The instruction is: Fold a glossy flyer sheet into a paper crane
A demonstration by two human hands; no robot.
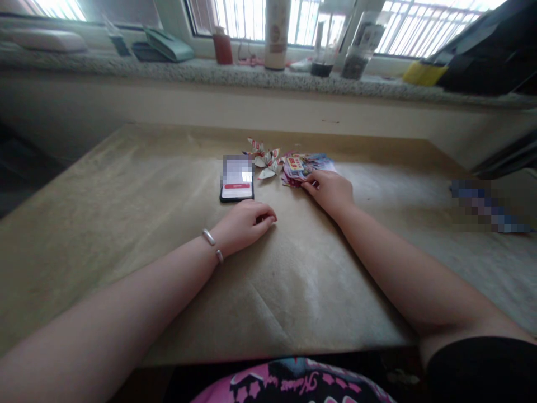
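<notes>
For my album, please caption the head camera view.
Right hand rests on colourful printed papers beside a folded paper flower; left hand lies near a smartphone.

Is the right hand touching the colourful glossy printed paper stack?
Touching: the head view shows the right hand with fingertips resting on the near edge of the colourful glossy printed paper stack.

Bright daylight thru barred windows (413,28) blows out top of frame, worktop (126,224) dimmer w/ soft shadows, edges bowed, phone screen (237,178) pixelated
</notes>
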